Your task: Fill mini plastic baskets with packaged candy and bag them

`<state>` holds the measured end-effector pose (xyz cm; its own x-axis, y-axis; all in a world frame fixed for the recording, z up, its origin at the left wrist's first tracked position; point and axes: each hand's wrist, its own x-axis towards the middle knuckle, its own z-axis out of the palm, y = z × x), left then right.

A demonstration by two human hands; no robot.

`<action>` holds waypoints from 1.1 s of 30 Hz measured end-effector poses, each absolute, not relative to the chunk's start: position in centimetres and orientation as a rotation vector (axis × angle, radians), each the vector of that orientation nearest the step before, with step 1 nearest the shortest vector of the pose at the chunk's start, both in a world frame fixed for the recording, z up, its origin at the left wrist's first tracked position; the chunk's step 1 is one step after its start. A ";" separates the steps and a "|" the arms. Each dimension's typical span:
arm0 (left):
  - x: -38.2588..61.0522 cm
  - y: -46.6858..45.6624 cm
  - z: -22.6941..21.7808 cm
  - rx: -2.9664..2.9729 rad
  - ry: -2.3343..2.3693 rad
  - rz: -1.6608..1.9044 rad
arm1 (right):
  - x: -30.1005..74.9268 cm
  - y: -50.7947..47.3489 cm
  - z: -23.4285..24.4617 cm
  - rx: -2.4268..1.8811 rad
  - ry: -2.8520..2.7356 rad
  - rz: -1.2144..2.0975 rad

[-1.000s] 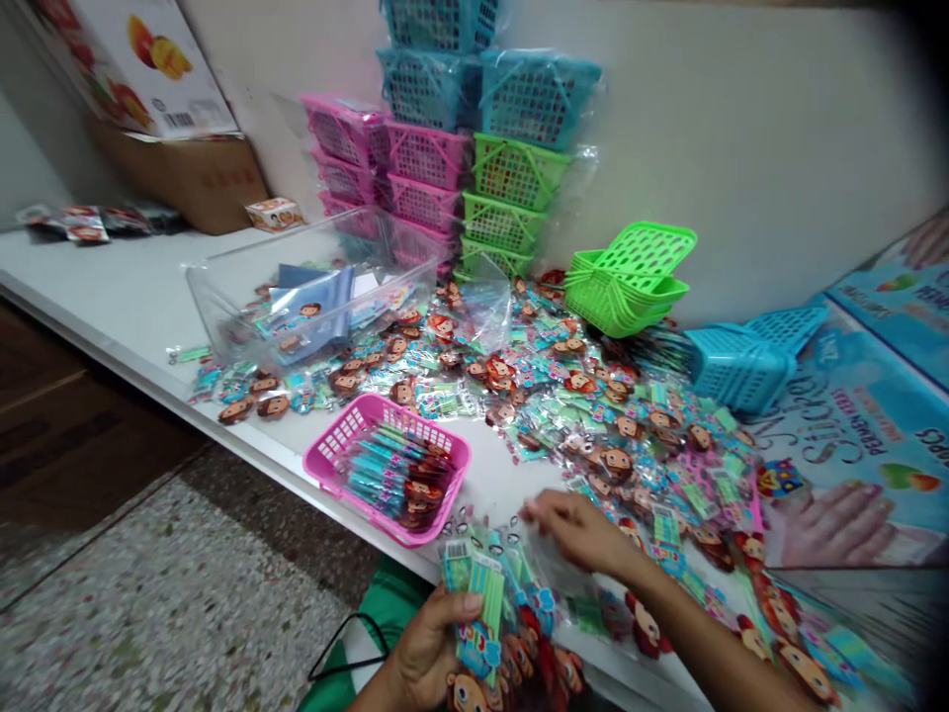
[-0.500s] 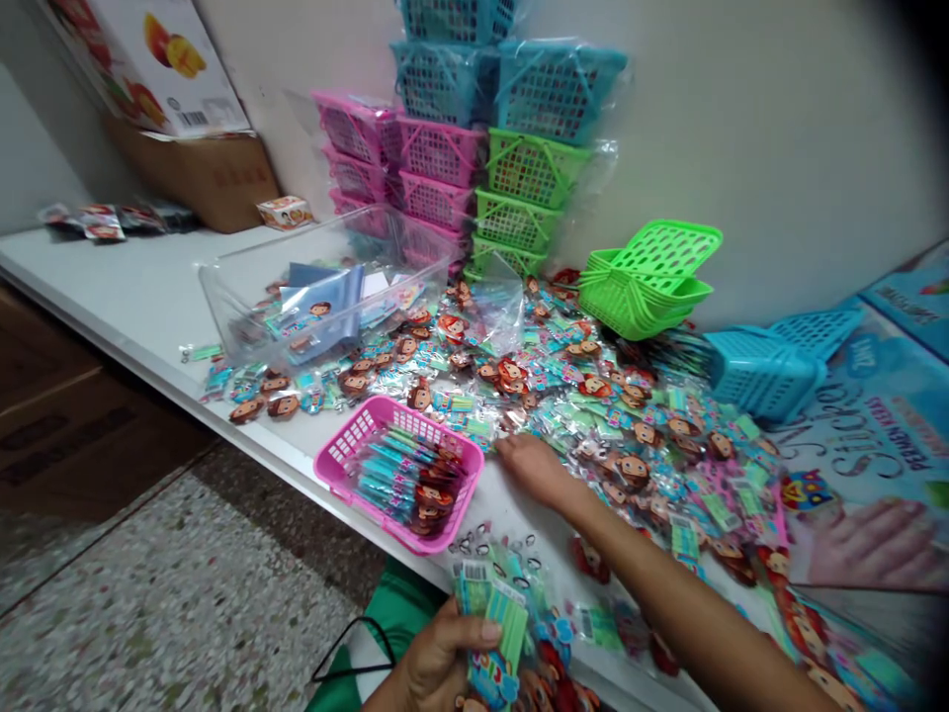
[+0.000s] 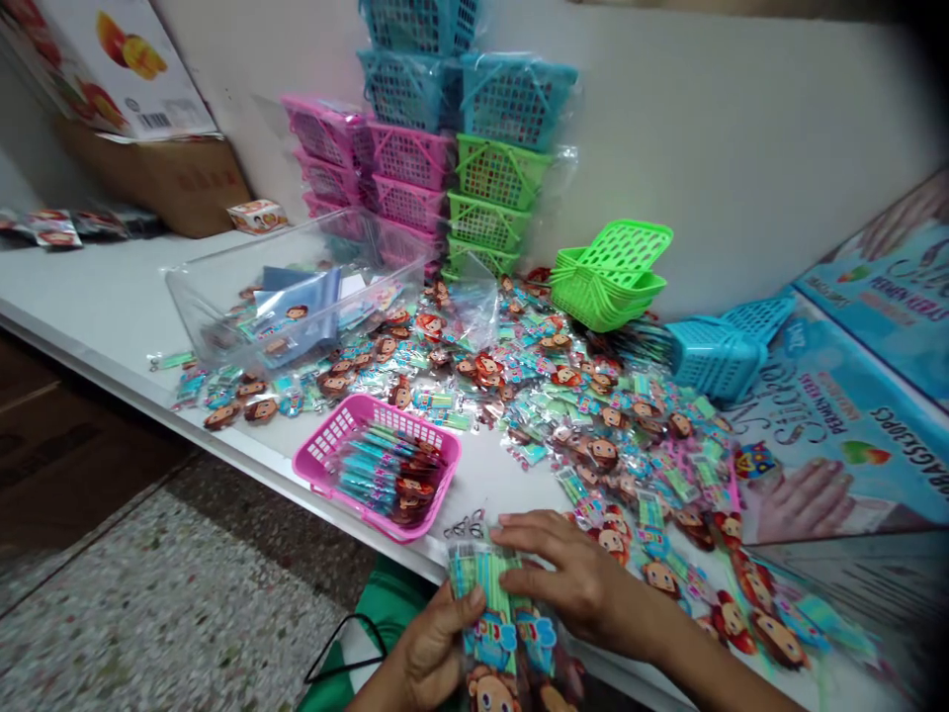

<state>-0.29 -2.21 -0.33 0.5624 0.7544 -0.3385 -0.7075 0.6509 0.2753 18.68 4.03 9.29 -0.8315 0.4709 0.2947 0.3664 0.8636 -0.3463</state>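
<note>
At the table's front edge, my left hand point(image 3: 437, 638) is closed around a bunch of candy packets point(image 3: 493, 633), clear sachets with green sticks and a printed cartoon head. My right hand point(image 3: 567, 574) lies over the bunch's upper right side, fingers curled against the packets; part of its grip is hidden. Just beyond them stands a pink basket point(image 3: 315, 445) with a row of similar packets standing on edge inside. A wide heap of loose packets point(image 3: 600, 450) spreads over the table behind and to the right of my hands.
Stacked pink baskets point(image 3: 411, 153), blue baskets point(image 3: 519, 99) and green baskets point(image 3: 493, 168) in plastic rise against the wall. A clear bin point(image 3: 215, 316) with papers sits left. Loose green baskets point(image 3: 608, 287), blue baskets point(image 3: 716, 356) and a printed carton point(image 3: 837, 425) stand right.
My right hand has come back from the heap near the pink basket to the bunch in my left hand. The bunch is more upright and squared up. The view has shifted right.
</note>
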 end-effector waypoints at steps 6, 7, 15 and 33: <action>-0.6 -1.7 0.1 0.135 0.518 0.827 | 20.0 4.4 10.3 -0.682 -2.329 0.506; -0.6 -1.6 0.1 0.136 0.498 0.829 | 19.9 4.5 10.3 -0.662 -2.329 0.521; -0.9 -1.3 -0.2 0.121 0.393 0.874 | 16.6 3.3 8.2 -0.660 -2.652 0.397; -2.1 -1.7 -0.6 0.163 0.503 0.801 | 13.5 16.6 1.0 -1.579 -2.706 0.207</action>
